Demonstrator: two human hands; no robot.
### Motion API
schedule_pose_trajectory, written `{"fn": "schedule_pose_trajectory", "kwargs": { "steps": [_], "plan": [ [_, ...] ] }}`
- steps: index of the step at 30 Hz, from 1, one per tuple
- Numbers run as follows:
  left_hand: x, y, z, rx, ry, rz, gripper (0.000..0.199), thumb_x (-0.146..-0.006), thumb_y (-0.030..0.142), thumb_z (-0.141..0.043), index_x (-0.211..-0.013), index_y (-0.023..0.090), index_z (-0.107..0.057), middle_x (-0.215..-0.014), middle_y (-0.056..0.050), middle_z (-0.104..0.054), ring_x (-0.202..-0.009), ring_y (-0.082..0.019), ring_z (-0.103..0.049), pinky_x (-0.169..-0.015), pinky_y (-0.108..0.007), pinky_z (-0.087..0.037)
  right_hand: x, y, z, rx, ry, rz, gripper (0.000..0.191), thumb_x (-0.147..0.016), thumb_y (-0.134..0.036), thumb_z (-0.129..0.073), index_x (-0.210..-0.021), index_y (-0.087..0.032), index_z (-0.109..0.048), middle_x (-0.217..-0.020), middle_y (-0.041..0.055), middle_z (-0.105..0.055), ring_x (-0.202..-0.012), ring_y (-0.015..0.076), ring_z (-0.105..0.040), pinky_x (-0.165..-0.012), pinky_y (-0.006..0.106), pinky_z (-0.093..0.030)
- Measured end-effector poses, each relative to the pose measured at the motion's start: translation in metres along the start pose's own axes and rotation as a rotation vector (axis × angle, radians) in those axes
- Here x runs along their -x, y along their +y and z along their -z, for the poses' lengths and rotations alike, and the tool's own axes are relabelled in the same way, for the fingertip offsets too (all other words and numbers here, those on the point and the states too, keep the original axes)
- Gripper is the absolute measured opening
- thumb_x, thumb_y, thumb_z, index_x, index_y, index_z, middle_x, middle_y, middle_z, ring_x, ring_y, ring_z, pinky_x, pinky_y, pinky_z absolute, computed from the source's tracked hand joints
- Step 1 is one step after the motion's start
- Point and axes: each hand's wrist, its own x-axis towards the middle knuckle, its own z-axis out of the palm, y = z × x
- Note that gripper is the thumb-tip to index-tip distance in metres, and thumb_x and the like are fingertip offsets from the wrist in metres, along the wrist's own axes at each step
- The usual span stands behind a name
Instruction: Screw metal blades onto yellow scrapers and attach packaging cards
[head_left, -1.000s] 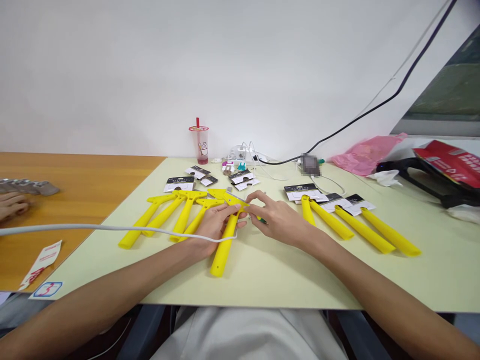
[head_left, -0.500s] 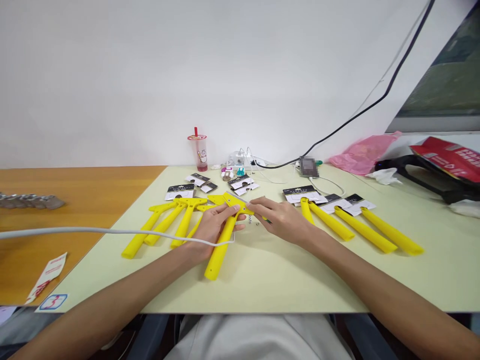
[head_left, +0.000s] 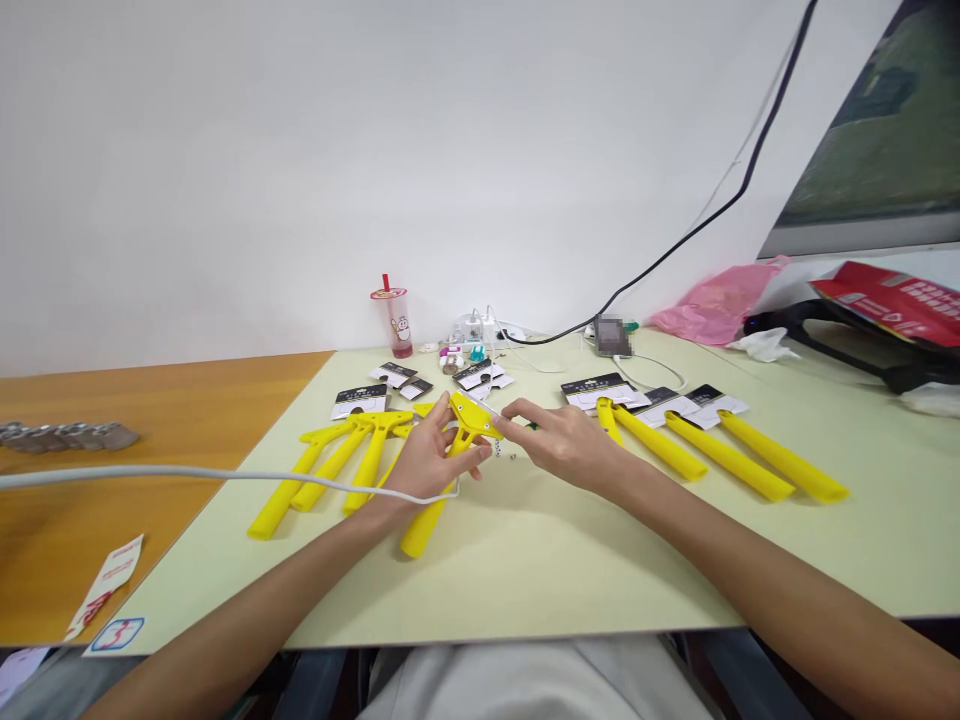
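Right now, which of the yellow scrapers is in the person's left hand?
The middle scraper, nearest the person: the left hand holds its neck, with the long grip pointing toward the body. The other scrapers lie untouched.

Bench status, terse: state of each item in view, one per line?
Held yellow scraper, handle angled toward the person
Left hand, gripping that scraper at its neck
Right hand, fingers reaching to the scraper's head
Left yellow scrapers, lying flat, fanned
Right yellow scrapers, lying flat, roughly parallel
Printed backing cards, lying flat, scattered
Plastic cup, upright, red straw in lid
Pink plastic bag, crumpled
White cable, draped across left wrist
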Motion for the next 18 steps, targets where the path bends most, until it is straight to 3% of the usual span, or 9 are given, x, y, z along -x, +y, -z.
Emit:
{"fn": "schedule_pose_trajectory", "kwargs": {
  "steps": [2,4,7,10,14,18],
  "plan": [
    [0.001,0.0,0.001,-0.044,0.016,-0.034,0.093,-0.072,0.026,-0.101,-0.157,0.024,-0.062,-0.14,-0.015,-0.073,-0.101,-0.025,-0.076,-0.06,-0.026,-0.065,0.0,0.001,0.001,0.005,0.003,0.011,0.049,-0.101,0.001,-0.044,-0.132,-0.023,-0.074,-0.119,0.0056,-0.08,-0.055,0.0097,-0.046,-0.049,0.031,-0.023],
    [0.002,-0.001,0.005,-0.158,0.03,-0.071,0.096,-0.078,0.026,-0.097,-0.165,0.027,-0.056,-0.147,-0.016,-0.072,-0.105,-0.027,-0.079,-0.066,-0.028,-0.067,0.0,0.002,0.002,0.012,0.019,0.025,0.047,-0.101,0.002,-0.044,-0.129,-0.021,-0.074,-0.119,0.0062,-0.08,-0.057,0.0095,-0.05,-0.049,0.031,-0.022],
    [0.0,-0.004,0.015,-0.497,0.092,-0.189,0.079,-0.084,0.024,-0.093,-0.159,0.027,-0.066,-0.137,-0.013,-0.08,-0.115,-0.031,-0.081,-0.093,-0.036,-0.069,-0.001,0.001,0.002,0.039,0.051,0.058,0.043,-0.1,0.005,-0.046,-0.123,-0.019,-0.073,-0.116,0.0071,-0.079,-0.063,0.0103,-0.057,-0.051,0.032,-0.021],
    [-0.007,-0.012,0.028,-0.855,0.088,-0.475,0.058,-0.093,0.022,-0.082,-0.151,0.023,-0.073,-0.139,-0.015,-0.08,-0.135,-0.036,-0.075,-0.114,-0.047,-0.062,-0.002,0.0,0.001,0.067,0.089,0.086,0.042,-0.097,0.007,-0.048,-0.122,-0.017,-0.072,-0.113,0.0066,-0.078,-0.064,0.0108,-0.058,-0.05,0.032,-0.021],
    [-0.015,-0.02,0.039,-1.115,0.022,-0.886,0.052,-0.106,0.018,-0.067,-0.157,0.025,-0.067,-0.162,-0.018,-0.066,-0.135,-0.032,-0.076,-0.107,-0.042,-0.068,-0.003,-0.001,0.002,0.076,0.157,0.082,0.041,-0.096,0.008,-0.047,-0.119,-0.015,-0.071,-0.109,0.0054,-0.077,-0.061,0.0106,-0.056,-0.048,0.031,-0.023],
    [-0.015,-0.017,0.041,-1.2,-0.007,-1.038,0.064,-0.109,0.013,-0.062,-0.169,0.033,-0.052,-0.163,-0.015,-0.066,-0.128,-0.027,-0.08,-0.103,-0.037,-0.07,-0.005,-0.003,0.004,0.068,0.207,0.069,0.04,-0.096,0.008,-0.046,-0.115,-0.015,-0.072,-0.107,0.0049,-0.077,-0.061,0.0102,-0.056,-0.048,0.03,-0.024]
  ]
}}
